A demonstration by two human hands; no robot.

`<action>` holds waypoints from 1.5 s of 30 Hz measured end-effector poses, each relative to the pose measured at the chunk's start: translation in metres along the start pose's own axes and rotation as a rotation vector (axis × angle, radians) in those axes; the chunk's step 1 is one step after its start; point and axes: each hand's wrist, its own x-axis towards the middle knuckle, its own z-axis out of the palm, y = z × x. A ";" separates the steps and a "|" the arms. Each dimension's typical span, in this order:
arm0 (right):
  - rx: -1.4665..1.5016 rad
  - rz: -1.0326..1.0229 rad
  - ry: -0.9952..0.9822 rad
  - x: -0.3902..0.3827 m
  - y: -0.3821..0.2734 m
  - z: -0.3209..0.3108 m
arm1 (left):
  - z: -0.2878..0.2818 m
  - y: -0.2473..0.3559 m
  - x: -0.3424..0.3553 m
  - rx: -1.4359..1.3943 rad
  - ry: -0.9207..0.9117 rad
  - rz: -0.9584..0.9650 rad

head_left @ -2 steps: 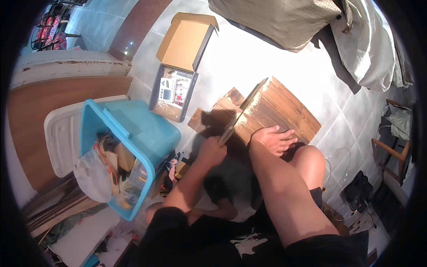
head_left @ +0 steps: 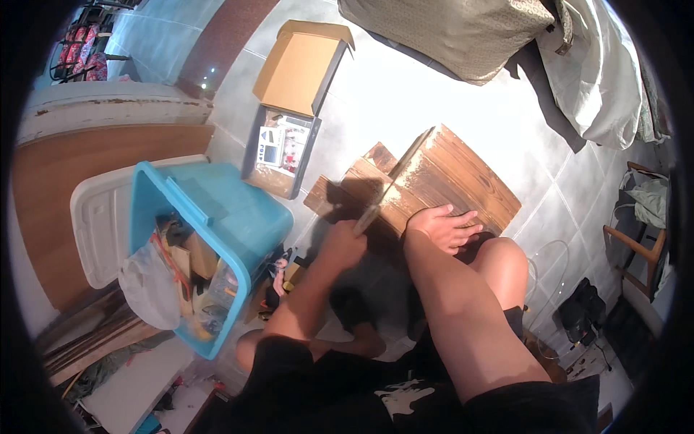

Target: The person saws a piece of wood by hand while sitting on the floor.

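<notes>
Slim tool, long axis pointing upper right, left hand gripping, right hand splayed

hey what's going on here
A person's left hand grips a slim tool by the edge of a brown wooden piece; blur hides whether it touches. The right hand rests on top of the wood, fingers spread. On the floor beyond is an open cardboard box, with an open blue bin of odds and ends at left.

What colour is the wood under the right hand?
The wood is brown, dark-grained; see head view.
</notes>
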 end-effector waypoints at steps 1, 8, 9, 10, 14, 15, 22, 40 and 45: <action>0.000 0.000 -0.003 0.000 0.001 -0.001 | -0.005 0.000 -0.002 -0.001 0.016 0.029; -0.010 0.065 0.005 0.005 0.009 0.006 | -0.002 -0.079 -0.070 0.242 0.015 0.203; 0.001 0.067 0.011 0.006 0.007 0.006 | 0.002 -0.056 -0.042 0.141 0.003 0.118; 0.011 0.069 0.018 0.006 0.005 0.007 | 0.008 -0.029 -0.014 0.039 -0.010 0.033; -0.013 0.063 0.002 0.007 0.005 0.006 | 0.006 -0.018 -0.018 0.067 0.035 0.017; -0.019 0.070 0.000 0.009 0.005 0.007 | 0.005 -0.063 -0.048 0.099 0.018 0.143; 0.016 0.081 -0.011 0.001 0.004 -0.002 | -0.018 -0.030 -0.043 0.048 -0.034 0.055; 0.104 0.111 -0.070 0.014 0.016 0.004 | -0.008 -0.028 -0.043 0.011 0.021 0.038; 0.063 0.087 -0.092 0.006 0.015 0.002 | -0.032 -0.046 -0.091 0.057 -0.001 -0.037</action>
